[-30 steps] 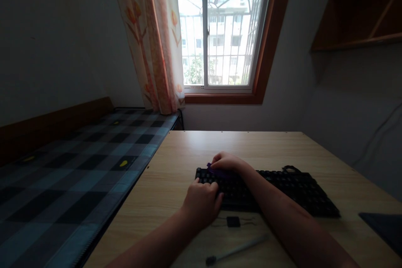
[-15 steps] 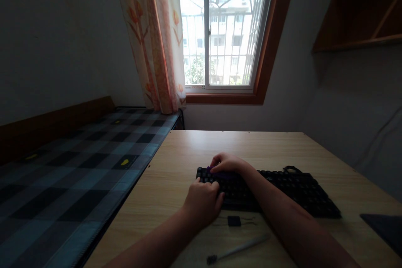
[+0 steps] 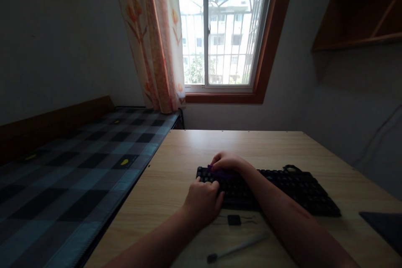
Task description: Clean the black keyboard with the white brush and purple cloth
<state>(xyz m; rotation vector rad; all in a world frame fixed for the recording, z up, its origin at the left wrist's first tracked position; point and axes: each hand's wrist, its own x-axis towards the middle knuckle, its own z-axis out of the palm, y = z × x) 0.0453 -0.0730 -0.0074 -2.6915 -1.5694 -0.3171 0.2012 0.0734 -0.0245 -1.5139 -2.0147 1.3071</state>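
Observation:
A black keyboard (image 3: 295, 190) lies on the light wooden table. My left hand (image 3: 202, 201) rests on its front left part, fingers bent over the keys and edge, holding it. Above the keyboard's back left, my right hand (image 3: 228, 162) is closed on a purple cloth (image 3: 220, 172) that touches the keys. The forearm crosses over the keyboard's middle and hides part of it. In front of the keyboard lies a keycap puller (image 3: 234, 220), a small black block with wire prongs at both ends. Nearer to me is a thin brush (image 3: 238, 248) with dark bristles at its left end.
The wooden table (image 3: 157, 201) stands against a bed with a checked cover (image 3: 94, 159) on the left. A dark flat object (image 3: 383, 228) lies at the table's right edge. The keyboard's bundled cable (image 3: 292, 168) sits behind it. A window and curtain (image 3: 163, 50) are beyond.
My right hand and the purple cloth have shifted very slightly to the right along the back keys. My left hand stays in place on the keyboard.

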